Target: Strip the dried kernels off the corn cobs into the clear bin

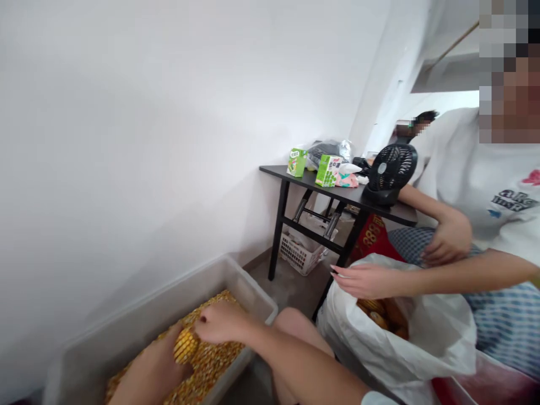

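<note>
My left hand (158,357) is wrapped around a yellow corn cob (185,345) above a grey plastic bin (253,289). My right hand (223,323) is curled closed against the upper right side of the same cob; its fingertips are partly hidden. Below both hands, loose corn kernels (215,365) cover the floor of the bin. To the right stands an open white sack (442,332) with whole corn cobs (375,315) inside.
A co-worker's hand (367,280) reaches over the sack's mouth. A black table (270,169) bears green cartons (328,170), a tissue pack (346,179) and a black fan (392,171). Beneath it sits a white basket (299,253). A white wall (147,140) rises behind the bin.
</note>
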The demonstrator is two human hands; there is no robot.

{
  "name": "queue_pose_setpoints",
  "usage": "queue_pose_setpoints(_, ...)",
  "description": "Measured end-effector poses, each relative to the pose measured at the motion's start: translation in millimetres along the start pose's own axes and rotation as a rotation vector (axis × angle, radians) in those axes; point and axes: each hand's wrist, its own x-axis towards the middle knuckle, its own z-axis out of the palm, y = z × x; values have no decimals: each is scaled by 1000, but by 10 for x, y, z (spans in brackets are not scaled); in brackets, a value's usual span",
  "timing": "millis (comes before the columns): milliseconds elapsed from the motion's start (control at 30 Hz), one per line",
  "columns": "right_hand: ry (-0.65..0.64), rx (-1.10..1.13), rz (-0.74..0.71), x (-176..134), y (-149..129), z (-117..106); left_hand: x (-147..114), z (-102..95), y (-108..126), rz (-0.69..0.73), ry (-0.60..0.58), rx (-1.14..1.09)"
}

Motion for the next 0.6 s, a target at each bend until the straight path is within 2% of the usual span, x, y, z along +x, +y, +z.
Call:
queue_pose_setpoints(133, -78, 36, -88, -143, -41, -79, -118, -83, 99, -19, 7, 2)
queue_pose_setpoints(233, -59, 20, -98, -255, -39, -189, -138, -162, 209, -53, 32, 40)
queue_pose_setpoints(333, -58, -41, -45, -314, 24, -284, -106, -226, 258, -124, 59, 33)
queue_pose_setpoints(433, -84, -77, 10, -278, 164, -321, -70, -217, 214, -197, 58, 18)
queue_pose_setpoints(533, -166, -125, 101, -110, 409, -232, -62, -125, 125, -209, 8, 0)
queue_pose_setpoints(600, -231, -241, 207, 61, 643, -78, -64, -42, 69, -219, -31, 9)
